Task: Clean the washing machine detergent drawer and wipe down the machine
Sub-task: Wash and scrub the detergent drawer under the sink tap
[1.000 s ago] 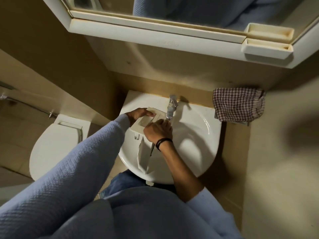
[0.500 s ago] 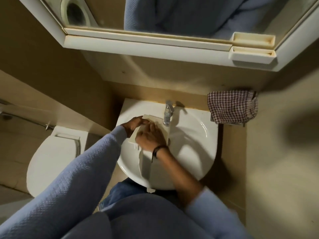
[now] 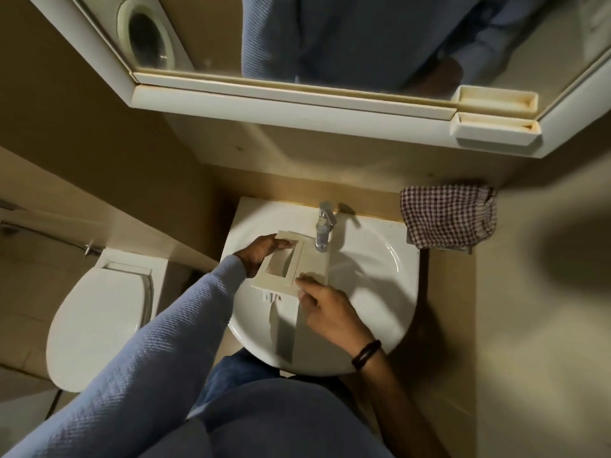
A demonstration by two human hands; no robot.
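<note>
1. Over the white sink (image 3: 380, 292), just below the faucet (image 3: 323, 226), the cream detergent drawer (image 3: 314, 262) is held roughly flat, its far edge close under the spout.
2. The left hand (image 3: 261, 254) grasps the drawer's far-left side, thumb lying on top of the frame.
3. The right hand (image 3: 330, 312) reaches in from the near side with its fingertips (image 3: 302, 282) on the near-right corner. I cannot tell whether they pinch the edge or only touch it.
4. The step in hand looks like rinsing and rubbing the drawer clean. Whether water is running is too faint to say.
5. To do it well, let the left hand act as the anchor and tilt the drawer so water drains away from the sleeve (image 3: 185, 325) and into the bowl.
6. Work the right fingertips along the inner corners and the rim of the rectangular opening, where old detergent is likely to cake.
7. Turn the piece over and rinse its underside as well.
8. Wet plastic is likely slippery, so hold it low over the bowl.
9. The checked cloth (image 3: 448, 219) beside the sink is within reach for drying, then for wiping down the machine, whose round door (image 3: 145, 38) shows in the mirror.
</note>
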